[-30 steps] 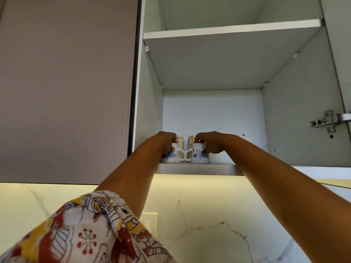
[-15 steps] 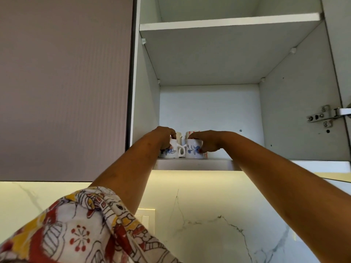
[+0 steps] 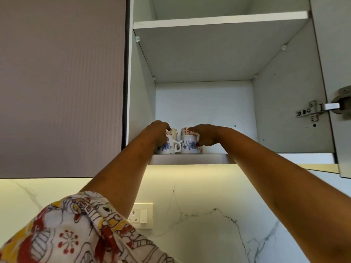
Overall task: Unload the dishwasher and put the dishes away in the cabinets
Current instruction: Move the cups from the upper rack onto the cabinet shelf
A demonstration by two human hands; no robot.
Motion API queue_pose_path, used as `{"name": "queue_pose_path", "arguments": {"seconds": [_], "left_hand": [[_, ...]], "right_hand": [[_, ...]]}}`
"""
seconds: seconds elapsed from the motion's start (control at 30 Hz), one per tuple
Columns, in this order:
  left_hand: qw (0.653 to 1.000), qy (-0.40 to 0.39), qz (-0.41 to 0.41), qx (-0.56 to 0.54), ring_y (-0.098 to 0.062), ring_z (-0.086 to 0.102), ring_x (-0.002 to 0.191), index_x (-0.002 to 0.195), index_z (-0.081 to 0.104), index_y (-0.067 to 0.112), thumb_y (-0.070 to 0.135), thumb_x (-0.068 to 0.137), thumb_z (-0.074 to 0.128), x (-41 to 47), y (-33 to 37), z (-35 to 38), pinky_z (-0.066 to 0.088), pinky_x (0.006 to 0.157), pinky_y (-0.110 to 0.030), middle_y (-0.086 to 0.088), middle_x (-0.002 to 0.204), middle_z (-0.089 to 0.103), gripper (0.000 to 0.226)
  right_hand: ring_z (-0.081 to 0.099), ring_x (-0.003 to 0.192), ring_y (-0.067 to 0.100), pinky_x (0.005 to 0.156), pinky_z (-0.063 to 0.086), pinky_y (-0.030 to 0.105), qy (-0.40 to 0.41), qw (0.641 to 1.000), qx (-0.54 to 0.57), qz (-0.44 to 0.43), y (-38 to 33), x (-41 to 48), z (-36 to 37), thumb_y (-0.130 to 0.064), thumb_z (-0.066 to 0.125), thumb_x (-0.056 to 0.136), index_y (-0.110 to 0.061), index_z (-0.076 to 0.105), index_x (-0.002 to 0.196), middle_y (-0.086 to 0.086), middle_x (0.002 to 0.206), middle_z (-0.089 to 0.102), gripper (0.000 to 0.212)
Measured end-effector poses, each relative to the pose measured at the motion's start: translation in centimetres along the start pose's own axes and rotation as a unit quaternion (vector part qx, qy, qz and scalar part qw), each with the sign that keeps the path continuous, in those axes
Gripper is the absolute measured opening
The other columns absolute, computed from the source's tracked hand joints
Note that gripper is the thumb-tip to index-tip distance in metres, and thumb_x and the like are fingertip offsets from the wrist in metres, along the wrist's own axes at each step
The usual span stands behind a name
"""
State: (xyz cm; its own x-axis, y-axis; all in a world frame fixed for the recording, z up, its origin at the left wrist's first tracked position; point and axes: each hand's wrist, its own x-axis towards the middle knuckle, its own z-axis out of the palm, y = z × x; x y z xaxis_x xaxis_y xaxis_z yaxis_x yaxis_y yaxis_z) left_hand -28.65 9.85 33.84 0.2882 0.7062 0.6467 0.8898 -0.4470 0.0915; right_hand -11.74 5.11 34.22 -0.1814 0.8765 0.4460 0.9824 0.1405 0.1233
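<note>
Two white mugs with blue flowers stand side by side at the front of the open cabinet's lower shelf (image 3: 190, 158). My left hand (image 3: 158, 132) grips the left mug (image 3: 168, 146) from above, and its handle points right. My right hand (image 3: 204, 133) grips the right mug (image 3: 190, 146) by its rim. Behind them two more cups with red patterns (image 3: 187, 130) peek out, mostly hidden by my fingers and the front mugs.
The upper shelf (image 3: 220, 19) is above, bare from this angle. A closed mauve cabinet door (image 3: 62, 86) is at left. The open door's hinge (image 3: 319, 109) juts out at right. Below, a marble backsplash carries a wall socket (image 3: 140, 215).
Both hands stay on the mugs, which sit on the shelf. The mugs seem pushed slightly deeper, and my view has tilted a little.
</note>
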Motion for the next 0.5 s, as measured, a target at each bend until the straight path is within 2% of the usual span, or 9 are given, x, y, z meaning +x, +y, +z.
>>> {"name": "queue_pose_path", "arguments": {"seconds": [0.1,0.17,0.23,0.3,0.4,0.5], "left_hand": [[0.995,0.060,-0.006,-0.074,-0.027,0.033,0.135,0.134,0.047,0.016,0.010,0.088,0.062,-0.8,0.2,-1.0,0.029,0.110,-0.032,-0.010,0.149,0.027,0.049],[0.992,0.044,-0.031,-0.113,-0.028,0.031,0.137,0.134,0.049,0.017,0.010,0.087,0.063,-1.5,0.6,-1.7,0.028,0.111,-0.033,-0.009,0.151,0.024,0.049],[0.990,0.012,-0.050,-0.135,-0.029,0.033,0.135,0.130,0.053,0.017,0.013,0.087,0.063,-2.6,1.2,-2.4,0.032,0.108,-0.034,-0.010,0.149,0.030,0.044],[0.983,0.021,-0.049,-0.176,-0.027,0.040,0.131,0.124,0.059,0.016,0.015,0.089,0.060,-4.3,2.3,-2.6,0.036,0.100,-0.031,-0.010,0.143,0.041,0.035],[0.975,0.113,-0.025,-0.189,-0.024,0.051,0.119,0.117,0.063,0.016,0.017,0.091,0.057,-7.6,4.0,-1.8,0.036,0.086,-0.024,-0.007,0.132,0.054,0.027],[0.955,0.230,0.002,-0.185,-0.025,0.054,0.112,0.116,0.063,0.015,0.017,0.092,0.053,-11.3,5.5,0.6,0.040,0.093,-0.030,-0.007,0.125,0.058,0.026]], "right_hand": [[0.030,0.139,0.029,0.112,0.026,0.035,0.027,1.000,0.009,-0.006,0.1,-0.7,-0.9,-0.016,0.056,0.093,-0.006,0.026,0.147,0.013,0.152,0.032,0.062],[0.034,0.137,0.029,0.110,0.030,0.037,0.046,0.998,0.033,-0.014,0.0,-1.1,-1.3,-0.017,0.058,0.092,-0.007,0.036,0.142,0.013,0.149,0.037,0.056],[0.039,0.132,0.030,0.106,0.033,0.039,0.068,0.996,0.054,-0.027,-0.6,-1.7,-1.6,-0.016,0.059,0.090,-0.007,0.046,0.136,0.013,0.143,0.044,0.048],[0.036,0.136,0.026,0.109,0.030,0.035,0.092,0.992,0.077,-0.051,-1.2,-2.8,-1.7,-0.014,0.060,0.090,-0.011,0.045,0.138,0.009,0.146,0.041,0.050],[0.031,0.140,0.022,0.111,0.025,0.029,0.142,0.983,0.091,-0.074,-2.0,-5.3,-1.4,-0.010,0.058,0.091,-0.013,0.043,0.141,0.007,0.150,0.036,0.053],[0.035,0.136,0.022,0.108,0.028,0.029,0.191,0.973,0.099,-0.080,-2.0,-8.2,0.2,-0.010,0.054,0.092,-0.014,0.052,0.134,0.009,0.146,0.041,0.042]]}}
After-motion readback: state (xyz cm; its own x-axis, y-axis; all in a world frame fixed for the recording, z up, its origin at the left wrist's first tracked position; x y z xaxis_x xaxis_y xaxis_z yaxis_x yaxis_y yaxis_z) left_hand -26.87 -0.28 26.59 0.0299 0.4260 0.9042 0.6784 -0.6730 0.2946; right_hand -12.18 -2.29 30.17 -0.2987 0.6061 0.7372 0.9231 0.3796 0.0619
